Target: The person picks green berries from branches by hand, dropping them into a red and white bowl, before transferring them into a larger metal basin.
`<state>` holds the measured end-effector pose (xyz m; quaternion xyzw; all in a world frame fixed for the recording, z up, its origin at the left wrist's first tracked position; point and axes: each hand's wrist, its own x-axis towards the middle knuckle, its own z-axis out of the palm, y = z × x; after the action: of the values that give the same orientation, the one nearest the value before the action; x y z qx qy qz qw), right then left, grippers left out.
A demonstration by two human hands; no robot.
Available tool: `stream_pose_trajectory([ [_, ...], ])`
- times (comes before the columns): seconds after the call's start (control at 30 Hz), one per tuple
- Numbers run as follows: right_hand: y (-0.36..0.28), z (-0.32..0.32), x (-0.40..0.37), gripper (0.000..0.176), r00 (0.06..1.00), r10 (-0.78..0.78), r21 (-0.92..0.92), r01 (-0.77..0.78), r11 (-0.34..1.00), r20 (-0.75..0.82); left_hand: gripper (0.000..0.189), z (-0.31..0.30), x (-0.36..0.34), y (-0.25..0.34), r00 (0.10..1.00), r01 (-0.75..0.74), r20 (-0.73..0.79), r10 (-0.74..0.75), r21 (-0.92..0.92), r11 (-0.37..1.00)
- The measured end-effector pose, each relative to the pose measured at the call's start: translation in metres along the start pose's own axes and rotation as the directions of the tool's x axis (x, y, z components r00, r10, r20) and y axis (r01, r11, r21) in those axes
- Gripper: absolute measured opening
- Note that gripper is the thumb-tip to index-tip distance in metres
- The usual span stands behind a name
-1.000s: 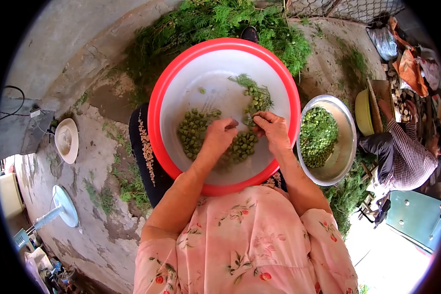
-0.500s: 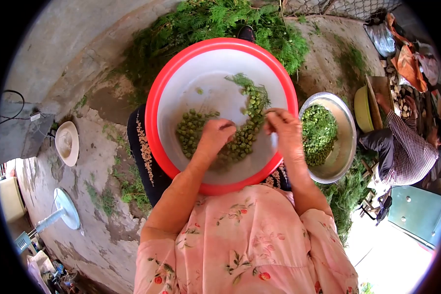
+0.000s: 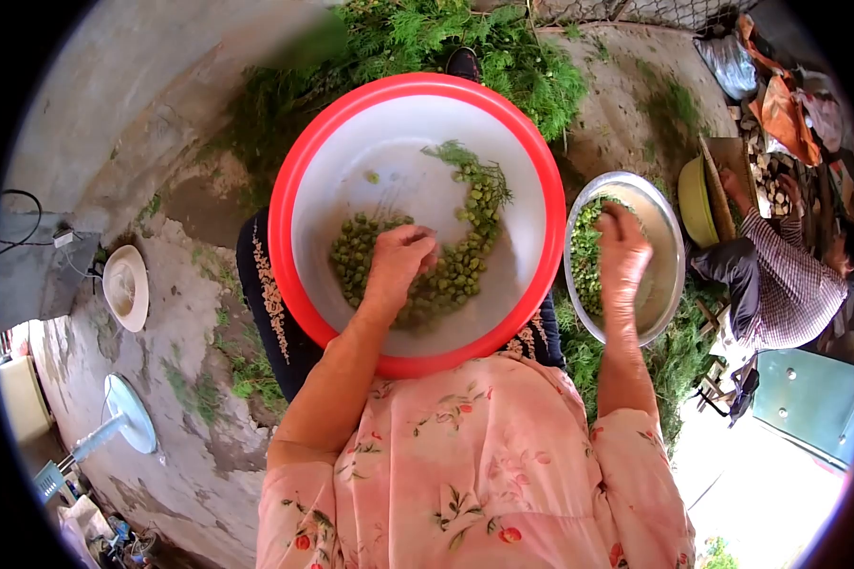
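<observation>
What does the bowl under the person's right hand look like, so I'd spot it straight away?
Find the big red-rimmed white plastic basin on the person's lap. Right beside it, on the ground, sits a smaller round metal bowl with the right hand over it. It alone is bare shiny silver, holding green pickings.

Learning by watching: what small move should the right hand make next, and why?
Probably open the right hand and drop whatever it carries into the metal bowl: it hovers over the greens there, while the left hand rests on the pods.
</observation>
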<state>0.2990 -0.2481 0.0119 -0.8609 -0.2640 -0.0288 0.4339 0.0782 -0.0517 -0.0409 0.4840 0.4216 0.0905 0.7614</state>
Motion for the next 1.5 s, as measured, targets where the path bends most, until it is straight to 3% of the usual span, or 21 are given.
stream_pose_trajectory([
  [0.07,-0.02,0.04,-0.014,0.019,0.974,-0.1,0.114,0.077,0.991,0.205,0.019,-0.002,0.001,-0.001,1.0,-0.011,0.003,0.011,0.005,1.0],
  [0.1,-0.014,0.062,-0.024,0.022,0.939,-0.002,0.147,-0.052,0.988,0.345,0.02,-0.003,0.001,-0.002,1.0,-0.016,0.004,0.016,0.004,1.0],
  [0.13,0.0,0.086,-0.029,0.025,0.93,-0.197,0.075,0.183,0.98,0.311,0.02,-0.003,0.001,-0.001,1.0,-0.022,0.014,0.022,0.001,1.0],
  [0.17,-0.008,0.096,-0.031,0.023,0.894,-0.259,-0.14,0.328,0.934,0.367,0.02,-0.004,0.0,-0.001,0.999,-0.027,0.023,0.028,-0.004,1.0],
  [0.23,-0.021,0.116,-0.037,0.024,0.871,-0.06,-0.354,0.26,0.898,0.487,0.02,-0.004,-0.002,-0.001,0.999,-0.029,0.028,0.029,-0.006,1.0],
  [0.43,-0.011,0.14,-0.036,0.023,0.86,0.017,-0.384,0.21,0.899,0.51,0.02,-0.002,-0.001,0.0,0.999,-0.014,0.032,0.014,-0.021,1.0],
  [0.53,-0.004,0.133,-0.033,0.019,0.859,0.008,-0.026,0.007,1.0,0.512,0.02,-0.002,-0.002,0.001,1.0,-0.008,0.022,0.008,-0.042,0.999],
  [0.57,-0.007,0.13,-0.034,0.018,0.833,0.088,0.038,-0.13,0.991,0.546,0.02,-0.002,-0.002,0.002,1.0,-0.007,0.019,0.008,-0.046,0.999],
  [0.63,-0.019,0.119,-0.038,0.016,0.749,0.228,0.149,-0.399,0.905,0.622,0.021,-0.001,-0.001,0.001,0.999,-0.015,0.039,0.016,-0.041,0.999],
  [0.73,-0.043,0.103,-0.045,0.013,0.624,0.316,0.26,-0.657,0.708,0.715,0.024,0.001,0.0,0.0,0.995,-0.035,0.096,0.041,-0.065,0.997],
  [0.8,-0.052,0.098,-0.047,0.012,0.586,0.313,0.292,-0.713,0.637,0.748,0.027,0.005,-0.005,0.005,0.992,-0.034,0.114,0.051,-0.146,0.989],
  [0.93,-0.059,0.095,-0.05,0.013,0.536,0.298,0.313,-0.77,0.556,0.79,0.03,0.005,-0.005,0.006,0.978,-0.055,0.198,0.072,-0.09,0.994],
  [1.13,-0.061,0.1,-0.059,0.013,0.584,0.216,0.329,-0.681,0.654,0.782,0.024,0.004,-0.004,0.008,0.982,-0.04,0.183,0.052,-0.066,0.997],
  [1.23,-0.067,0.102,-0.064,0.014,0.643,0.232,0.396,-0.674,0.624,0.73,0.021,0.004,-0.005,0.007,0.979,-0.074,0.184,0.088,-0.084,0.994],
  [1.43,-0.065,0.101,-0.064,0.017,0.616,0.25,0.347,-0.683,0.642,0.747,0.017,0.003,-0.006,0.008,0.978,-0.082,0.189,0.093,-0.065,0.995],
  [1.5,-0.064,0.104,-0.066,0.013,0.662,0.216,0.314,-0.584,0.749,0.717,0.016,0.005,-0.007,0.01,0.982,-0.085,0.161,0.095,-0.071,0.994],
])
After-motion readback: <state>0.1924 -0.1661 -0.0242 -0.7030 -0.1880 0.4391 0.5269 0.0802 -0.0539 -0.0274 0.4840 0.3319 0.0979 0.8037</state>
